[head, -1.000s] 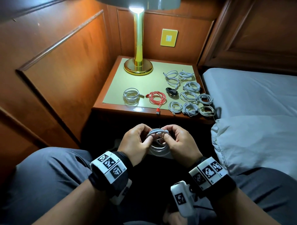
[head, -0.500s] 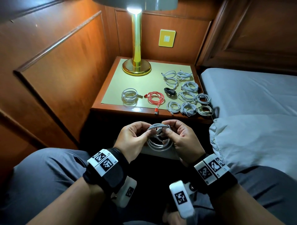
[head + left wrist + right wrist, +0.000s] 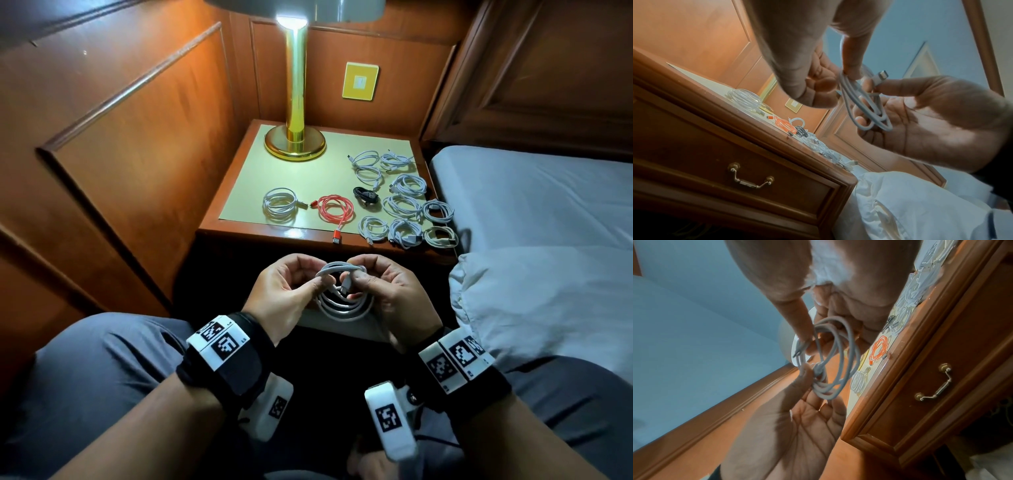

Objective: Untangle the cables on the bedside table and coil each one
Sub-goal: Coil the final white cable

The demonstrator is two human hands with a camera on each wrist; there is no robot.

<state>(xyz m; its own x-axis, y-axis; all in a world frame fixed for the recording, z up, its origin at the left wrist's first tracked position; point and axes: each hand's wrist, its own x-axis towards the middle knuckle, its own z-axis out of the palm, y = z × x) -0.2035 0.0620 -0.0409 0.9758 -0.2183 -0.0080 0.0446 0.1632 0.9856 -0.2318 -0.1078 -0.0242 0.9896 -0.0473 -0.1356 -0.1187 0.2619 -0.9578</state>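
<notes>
A white cable [image 3: 344, 306] hangs as a loose coil between my hands, in front of the bedside table [image 3: 274, 233]. My left hand [image 3: 317, 281] pinches the coil's top strands between thumb and fingers. My right hand [image 3: 356, 279] pinches the cable's free end just behind its connector [image 3: 882, 75], beside the coil top. The right wrist view shows the coil [image 3: 835, 360] with the left thumb [image 3: 804, 378] pressed on its bundled strands. On the table lie a white coil [image 3: 280, 205], a red coil [image 3: 334, 209], a black coil [image 3: 365, 196] and several white coils [image 3: 404, 205].
A brass lamp [image 3: 294, 137] stands at the table's back. The red cable's plug [image 3: 336, 237] hangs over the front edge. A drawer with a brass handle [image 3: 752, 178] is below the tabletop. The bed and a white pillow [image 3: 548, 291] lie on the right, with my knees below.
Both hands have lifted the coil slightly toward the table edge and drawn a little apart. The connector end now shows at my right fingertips.
</notes>
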